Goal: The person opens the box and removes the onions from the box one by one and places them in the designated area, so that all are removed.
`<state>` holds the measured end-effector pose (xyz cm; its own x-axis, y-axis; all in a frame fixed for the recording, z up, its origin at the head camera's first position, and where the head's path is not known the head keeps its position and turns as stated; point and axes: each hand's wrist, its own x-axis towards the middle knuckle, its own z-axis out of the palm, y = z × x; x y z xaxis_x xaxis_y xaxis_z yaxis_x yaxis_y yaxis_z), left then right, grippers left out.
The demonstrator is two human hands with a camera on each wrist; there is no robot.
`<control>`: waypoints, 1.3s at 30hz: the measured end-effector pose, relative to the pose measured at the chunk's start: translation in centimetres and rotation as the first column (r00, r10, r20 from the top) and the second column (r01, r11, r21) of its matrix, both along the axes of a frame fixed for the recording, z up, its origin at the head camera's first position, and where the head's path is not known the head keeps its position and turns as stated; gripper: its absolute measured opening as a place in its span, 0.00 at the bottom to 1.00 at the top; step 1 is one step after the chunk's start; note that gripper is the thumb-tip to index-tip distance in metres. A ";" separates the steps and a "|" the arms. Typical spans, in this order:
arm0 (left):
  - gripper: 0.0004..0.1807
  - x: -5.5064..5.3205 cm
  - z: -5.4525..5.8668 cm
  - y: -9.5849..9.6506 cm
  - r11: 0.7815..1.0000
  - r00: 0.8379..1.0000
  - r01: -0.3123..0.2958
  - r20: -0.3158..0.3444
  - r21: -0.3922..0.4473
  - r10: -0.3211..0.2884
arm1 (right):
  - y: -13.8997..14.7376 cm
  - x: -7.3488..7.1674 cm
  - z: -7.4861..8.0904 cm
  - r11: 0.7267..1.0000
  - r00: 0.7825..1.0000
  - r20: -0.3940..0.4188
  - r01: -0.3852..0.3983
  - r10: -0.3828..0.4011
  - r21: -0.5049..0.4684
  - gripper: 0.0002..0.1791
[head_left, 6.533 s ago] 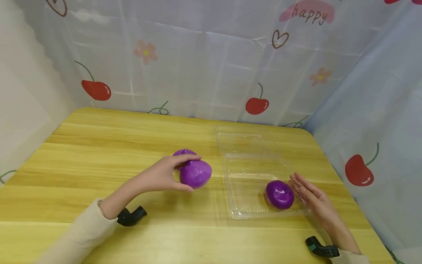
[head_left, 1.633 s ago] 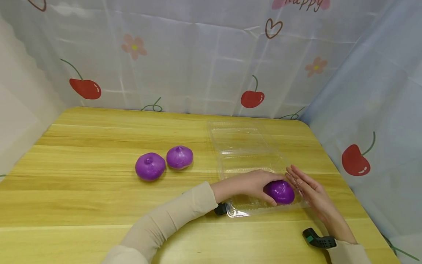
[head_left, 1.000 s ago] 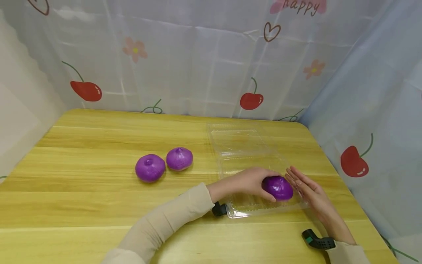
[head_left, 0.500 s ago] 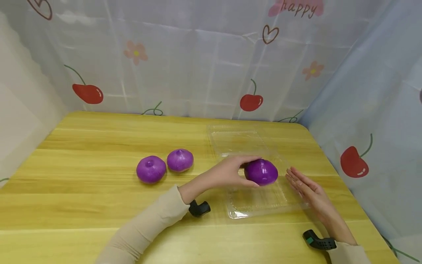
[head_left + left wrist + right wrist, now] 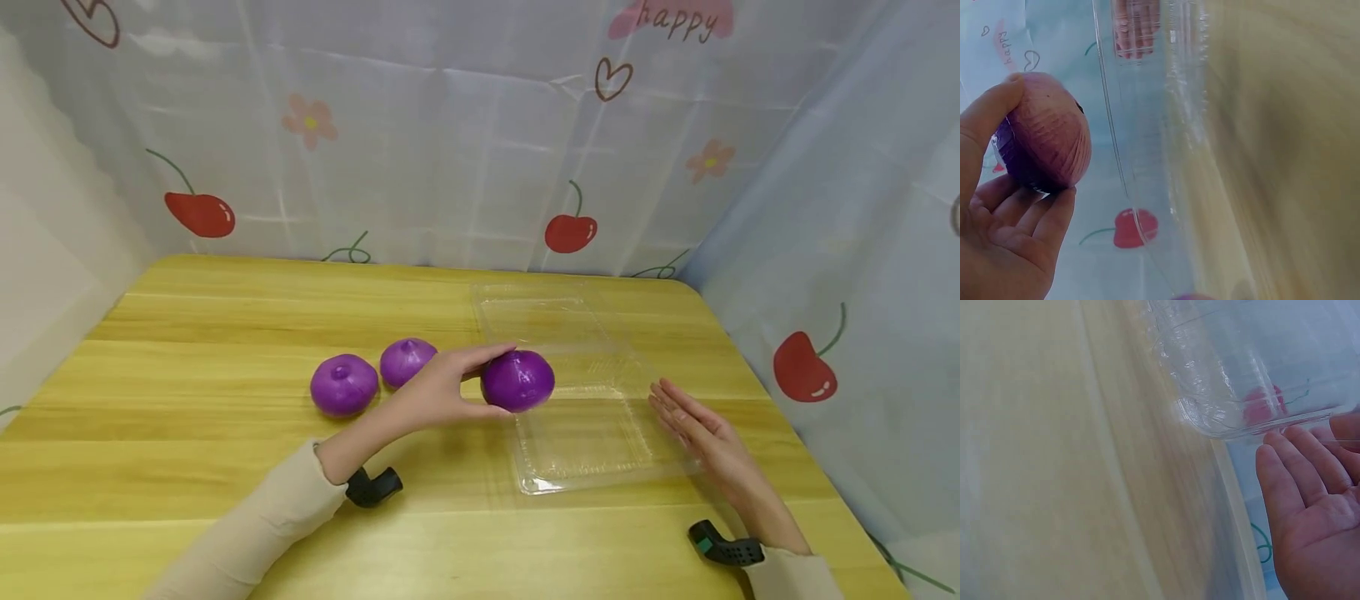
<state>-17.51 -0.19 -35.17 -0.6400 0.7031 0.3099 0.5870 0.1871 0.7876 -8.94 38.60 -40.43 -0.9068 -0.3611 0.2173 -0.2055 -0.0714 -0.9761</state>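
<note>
My left hand (image 5: 431, 398) holds a glossy dark purple onion (image 5: 519, 381) between thumb and fingers, raised over the left edge of the clear plastic clamshell box (image 5: 534, 485). In the left wrist view this onion (image 5: 1054, 131) shows a paler, pinkish ridged side. Two more purple onions stand on the table, a rounder one (image 5: 344, 386) and another (image 5: 405, 358) partly behind my left hand. Fingers extended, my right hand (image 5: 708, 442) is at the box's right side; the right wrist view has its fingertips against or very near the clear wall (image 5: 1229, 381).
The box lies opened flat, its lid (image 5: 536, 312) toward the back of the wooden table (image 5: 225, 467). A white curtain (image 5: 435, 150) printed with cherries and flowers hangs behind and at the right. Each wrist wears a black device (image 5: 726, 546).
Earlier, my left hand set a lighter onion down at the left. It then gripped the dark onion in the box, lifted it out and carried it left. My right hand has stayed put.
</note>
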 end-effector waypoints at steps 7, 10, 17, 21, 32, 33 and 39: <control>0.44 1.5 -1.3 -4.0 0.992 0.994 -0.098 -0.065 -0.079 0.093 | -0.2 0.1 -0.2 1.000 1.000 0.021 -0.011 0.011 -0.005 0.25; 0.44 2.3 -1.9 -5.5 0.980 0.983 -0.158 -0.113 -0.122 0.144 | -0.1 0.0 -0.1 0.999 1.000 0.018 -0.023 0.023 -0.026 0.25; 0.45 3.5 -3.0 -8.0 0.966 0.969 -0.199 -0.183 -0.165 0.168 | -0.2 0.0 0.1 1.000 1.000 0.012 -0.018 0.018 -0.006 0.25; 0.46 3.9 -3.6 -8.9 0.959 0.956 -0.211 -0.244 -0.189 0.162 | -0.2 0.0 0.1 1.000 1.000 0.011 -0.009 0.009 0.000 0.25; 0.45 3.7 -3.8 -10.2 0.930 0.947 -0.245 -0.273 -0.275 0.169 | 0.0 -0.1 0.0 1.000 1.000 0.003 -0.009 0.009 -0.012 0.25; 0.45 3.7 -3.9 -10.3 0.929 0.947 -0.246 -0.273 -0.278 0.169 | 0.0 -0.1 0.0 1.000 1.000 0.000 -0.015 0.015 -0.014 0.25; 0.45 3.6 -4.1 -10.6 0.921 0.939 -0.265 -0.295 -0.287 0.178 | 0.1 -0.1 -0.1 0.998 0.999 -0.002 -0.045 0.045 -0.031 0.25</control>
<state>-13.95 -10.81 -39.22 -0.7187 0.6408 0.2698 0.6752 0.5505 0.4909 -9.06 38.65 -40.48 -0.8893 -0.3950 0.2304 -0.2027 -0.1111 -0.9729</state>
